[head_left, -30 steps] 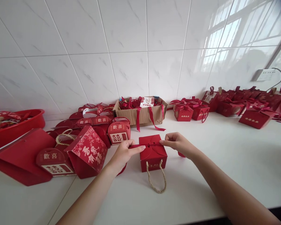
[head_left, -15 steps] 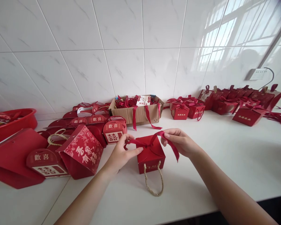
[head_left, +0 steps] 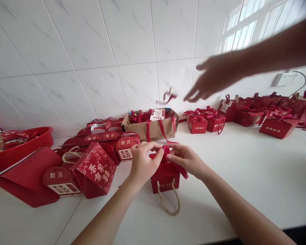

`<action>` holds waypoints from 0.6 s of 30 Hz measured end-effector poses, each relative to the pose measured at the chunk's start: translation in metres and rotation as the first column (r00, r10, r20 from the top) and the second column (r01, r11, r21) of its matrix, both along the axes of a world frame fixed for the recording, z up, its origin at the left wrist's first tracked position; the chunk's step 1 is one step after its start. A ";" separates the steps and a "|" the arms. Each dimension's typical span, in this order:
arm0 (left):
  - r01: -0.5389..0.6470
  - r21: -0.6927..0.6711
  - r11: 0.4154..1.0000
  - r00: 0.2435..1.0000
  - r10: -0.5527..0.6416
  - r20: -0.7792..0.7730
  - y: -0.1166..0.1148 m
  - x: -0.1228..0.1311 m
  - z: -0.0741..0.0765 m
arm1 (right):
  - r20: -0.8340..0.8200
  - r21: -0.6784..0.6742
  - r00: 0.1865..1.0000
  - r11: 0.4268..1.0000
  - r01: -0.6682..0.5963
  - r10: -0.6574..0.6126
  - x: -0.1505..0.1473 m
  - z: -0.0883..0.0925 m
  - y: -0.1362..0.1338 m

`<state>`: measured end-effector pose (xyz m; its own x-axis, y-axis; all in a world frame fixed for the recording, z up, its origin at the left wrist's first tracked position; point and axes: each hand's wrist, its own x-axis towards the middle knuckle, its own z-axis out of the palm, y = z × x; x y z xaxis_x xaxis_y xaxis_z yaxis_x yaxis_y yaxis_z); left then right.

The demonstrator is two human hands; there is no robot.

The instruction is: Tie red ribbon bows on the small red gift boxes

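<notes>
A small red gift box [head_left: 165,183] stands on the white counter in front of me, its twisted gold cord handle [head_left: 169,211] hanging down the near side. Above its lid, a dark red ribbon [head_left: 180,169] is pinched between my two hands. My left hand [head_left: 146,161] is closed on one part of it, thumb against fingers. From the other side my right hand [head_left: 186,158] grips the ribbon close by, fingers nearly meeting the left ones. A loose ribbon end slants down to the right. The knot is partly hidden behind my fingers.
Another person's hand [head_left: 216,78] reaches in from the right, with a blurred ribbon piece [head_left: 170,95] in mid-air beside it. Behind my box sits a cardboard box [head_left: 153,131] of ribbons. Red boxes [head_left: 98,166] crowd the left near a red basin [head_left: 47,137]; more red boxes [head_left: 279,126] stand right.
My hands have come together over the lid, drawing the ribbon up into a loop. Another person's arm has appeared at upper right, and a ribbon piece is in the air above the cardboard box.
</notes>
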<state>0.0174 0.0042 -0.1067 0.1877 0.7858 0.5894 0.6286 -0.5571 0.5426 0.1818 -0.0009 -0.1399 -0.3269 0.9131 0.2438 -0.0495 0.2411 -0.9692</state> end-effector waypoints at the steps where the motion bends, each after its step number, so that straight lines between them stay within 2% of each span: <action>1: 0.016 -0.029 0.999 1.000 -0.015 0.016 -0.001 -0.001 0.000 | 0.045 0.016 0.999 1.000 0.013 -0.014 -0.003 0.000 0.000; 5: 0.168 -0.211 0.963 0.973 -0.129 0.190 0.000 -0.016 0.000 | 0.109 0.069 0.979 0.984 0.164 -0.170 -0.012 -0.002 -0.002; 7: 0.195 -0.294 0.936 0.955 -0.113 0.275 0.004 -0.027 -0.003 | 0.102 0.066 0.971 0.975 0.212 -0.218 -0.014 -0.004 -0.003; 11: 0.148 -0.489 0.859 0.966 -0.019 0.259 0.012 -0.041 -0.018 | 0.054 0.017 0.988 0.989 0.144 -0.145 -0.017 -0.005 -0.005; 15: 0.197 -0.667 0.718 0.970 -0.046 0.237 0.013 -0.044 -0.030 | 0.055 -0.016 0.996 0.997 0.074 -0.073 -0.017 -0.002 -0.011; 16: 0.218 -0.677 0.704 0.966 -0.057 0.252 0.012 -0.045 -0.030 | 0.061 -0.033 0.997 0.998 0.058 -0.056 -0.017 -0.001 -0.013; 18: 0.238 -0.642 0.729 0.959 -0.070 0.276 0.011 -0.048 -0.027 | 0.073 -0.068 0.996 0.996 0.051 -0.046 -0.017 0.002 -0.016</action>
<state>-0.0304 0.0154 -0.1340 0.2749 0.9610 -0.0304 0.3856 -0.0812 0.9191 0.1650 -0.0164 -0.1377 -0.2959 0.9422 0.1570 0.0303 0.1735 -0.9844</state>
